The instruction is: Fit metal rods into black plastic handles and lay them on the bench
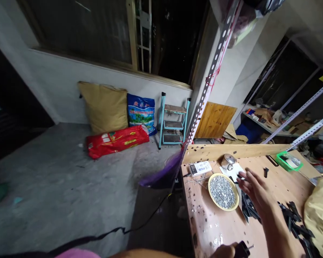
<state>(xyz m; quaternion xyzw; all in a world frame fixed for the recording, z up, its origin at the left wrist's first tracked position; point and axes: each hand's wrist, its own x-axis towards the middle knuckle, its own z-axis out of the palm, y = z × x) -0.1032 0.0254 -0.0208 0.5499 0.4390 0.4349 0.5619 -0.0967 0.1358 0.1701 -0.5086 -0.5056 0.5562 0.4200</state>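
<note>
You can make out print in three places, but none of it reads clearly. The blue plastic sack (140, 113) against the wall carries pale characters above a landscape picture. The red plastic sack (117, 140) lying on the floor has yellow lettering. The small white labelled box (201, 167) on the wooden counter (220, 222) shows dark lines, too small to read.

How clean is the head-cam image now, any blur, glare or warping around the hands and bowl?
Head view: the right hand is smeared by motion blur beside the yellow bowl, whose contents look sharp; the left hand, gripping a black part, is cut off by the bottom edge; wide-angle warping tilts the perforated rail and walls; the window is black; no glare on the workbench.
</note>
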